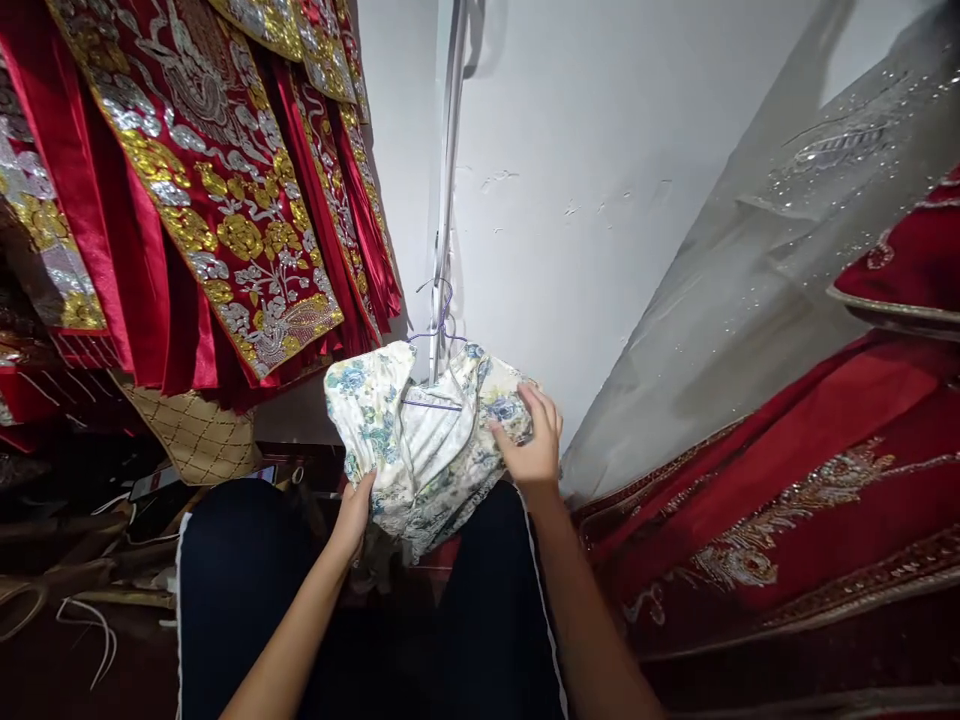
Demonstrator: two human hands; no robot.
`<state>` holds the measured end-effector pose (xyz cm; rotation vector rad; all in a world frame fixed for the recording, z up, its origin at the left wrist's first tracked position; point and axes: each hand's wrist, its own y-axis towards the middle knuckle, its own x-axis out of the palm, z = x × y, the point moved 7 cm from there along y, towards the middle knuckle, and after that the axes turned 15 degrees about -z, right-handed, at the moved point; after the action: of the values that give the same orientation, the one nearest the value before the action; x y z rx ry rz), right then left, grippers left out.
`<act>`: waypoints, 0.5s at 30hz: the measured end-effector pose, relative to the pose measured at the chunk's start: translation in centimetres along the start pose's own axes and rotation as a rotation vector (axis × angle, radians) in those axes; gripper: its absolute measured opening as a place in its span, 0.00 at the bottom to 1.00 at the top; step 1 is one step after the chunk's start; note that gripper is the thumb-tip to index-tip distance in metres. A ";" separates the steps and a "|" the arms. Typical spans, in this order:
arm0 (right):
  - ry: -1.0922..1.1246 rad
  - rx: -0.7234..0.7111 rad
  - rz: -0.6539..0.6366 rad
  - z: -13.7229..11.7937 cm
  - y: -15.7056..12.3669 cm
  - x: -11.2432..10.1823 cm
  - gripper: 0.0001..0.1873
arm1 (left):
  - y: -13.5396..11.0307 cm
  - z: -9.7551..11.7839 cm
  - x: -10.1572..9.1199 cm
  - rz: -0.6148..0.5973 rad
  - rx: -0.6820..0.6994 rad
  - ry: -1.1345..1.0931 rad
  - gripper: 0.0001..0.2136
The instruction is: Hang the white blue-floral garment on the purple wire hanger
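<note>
A white blouse or dress top with blue and yellow flowers (379, 420) hangs in front of me on a thin purple hanger (431, 405). The hanger's hook is at a white metal pole (447, 180). My left hand (352, 515) pinches the garment's lower left side, thumb in front and the other fingers hidden behind the cloth. At the right sleeve, my right hand (534, 440) curves around the fabric, its thumb on the front and its fingers over the outer edge. The garment's lower part drapes between my knees.
Red garments with gold and silver sequins (240, 230) hang at the left. A sheer white sparkling fabric (697, 300) and red embroidered cloth (750, 520) hang at the right. Behind the pole is a white wall (600, 130). A phone-like device (161, 483) and white cords (101, 630) lie at the lower left.
</note>
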<state>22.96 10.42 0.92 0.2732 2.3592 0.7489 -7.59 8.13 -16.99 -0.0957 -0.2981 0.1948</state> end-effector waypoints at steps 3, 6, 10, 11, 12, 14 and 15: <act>0.446 0.317 -0.009 2.6 -6.0 4.3 0.23 | -1.5 -0.6 0.4 0.007 -0.013 -0.051 0.20; 0.783 0.496 -0.398 2.3 -11.3 11.8 0.29 | -3.3 -0.9 1.6 -0.024 -0.051 -0.151 0.20; 0.844 0.481 -0.653 0.5 -13.4 16.1 0.27 | -5.0 -0.6 4.3 -0.200 -0.082 -0.302 0.23; 0.820 0.463 -0.649 0.3 -13.1 16.0 0.25 | -5.3 -0.5 4.8 -0.244 -0.087 -0.327 0.24; 0.799 0.455 -0.647 0.1 -12.9 15.8 0.23 | -5.5 -0.4 5.2 -0.273 -0.098 -0.347 0.24; 0.779 0.459 -0.655 -0.2 -12.5 15.2 0.20 | -5.8 -0.4 5.6 -0.295 -0.133 -0.378 0.25; 0.781 0.456 -0.664 -0.4 -12.4 14.9 0.19 | -6.0 -0.4 5.7 -0.305 -0.152 -0.389 0.25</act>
<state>11.11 5.55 -13.66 -0.7232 3.0448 -0.0478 -1.08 3.45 -15.03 -0.1611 -0.7097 -0.1154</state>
